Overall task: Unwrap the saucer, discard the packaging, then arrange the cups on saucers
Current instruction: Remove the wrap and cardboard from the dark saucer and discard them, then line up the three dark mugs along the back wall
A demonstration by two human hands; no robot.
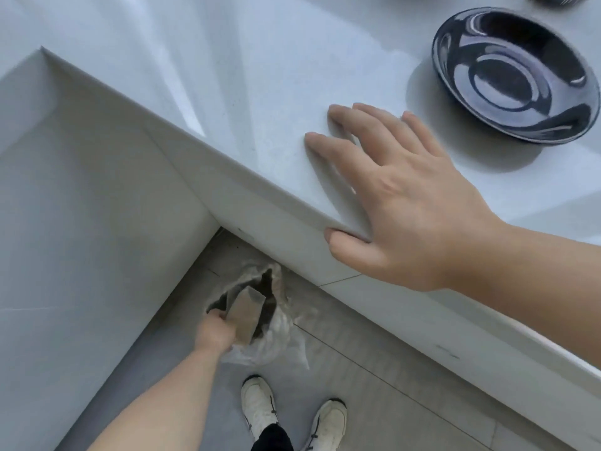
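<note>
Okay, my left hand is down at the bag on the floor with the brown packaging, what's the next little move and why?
Probably open the left hand and let the brown packaging drop. It is already over the open mouth of the clear plastic bag on the floor, so nothing more seems needed to discard it. The dark saucer sits unwrapped on the counter, where the right hand rests at the edge.
</note>
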